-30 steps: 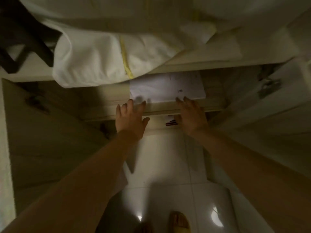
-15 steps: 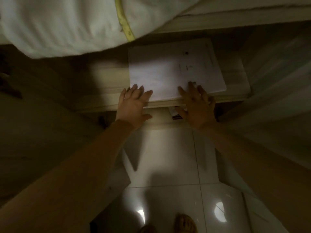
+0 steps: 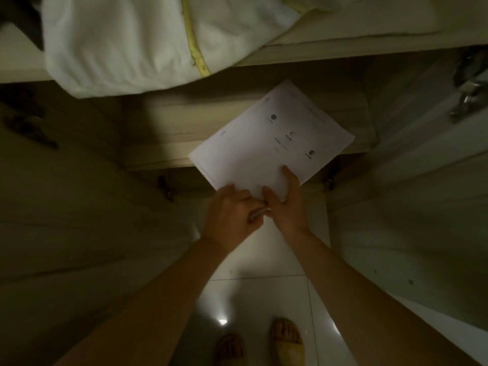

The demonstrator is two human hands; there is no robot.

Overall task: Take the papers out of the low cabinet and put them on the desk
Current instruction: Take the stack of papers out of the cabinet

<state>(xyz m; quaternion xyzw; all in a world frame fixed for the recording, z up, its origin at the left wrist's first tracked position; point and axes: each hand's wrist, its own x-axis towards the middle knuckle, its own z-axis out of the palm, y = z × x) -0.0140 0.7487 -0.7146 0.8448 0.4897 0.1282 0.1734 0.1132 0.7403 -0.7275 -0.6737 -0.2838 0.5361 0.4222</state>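
Home bedroom (white bedding (image 3: pixel 126 43), cabinet (image 3: pixel 264 122))

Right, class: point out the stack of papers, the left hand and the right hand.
stack of papers (image 3: pixel 269 143): head view, middle of the top sheet.
left hand (image 3: pixel 228 216): head view, back of the hand.
right hand (image 3: pixel 289 204): head view, back of the hand.

White papers (image 3: pixel 269 143); white cloth (image 3: pixel 126 40), yellow stripe (image 3: pixel 194 46).

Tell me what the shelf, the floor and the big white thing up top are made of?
The cabinet shelf looks like pale wood or wood-look laminate: faint grain lines, matte. The floor looks like glossy white tile: grout lines and bright light reflections. The white bundle seems to be soft cloth: folds, creases and a yellow seam strip.
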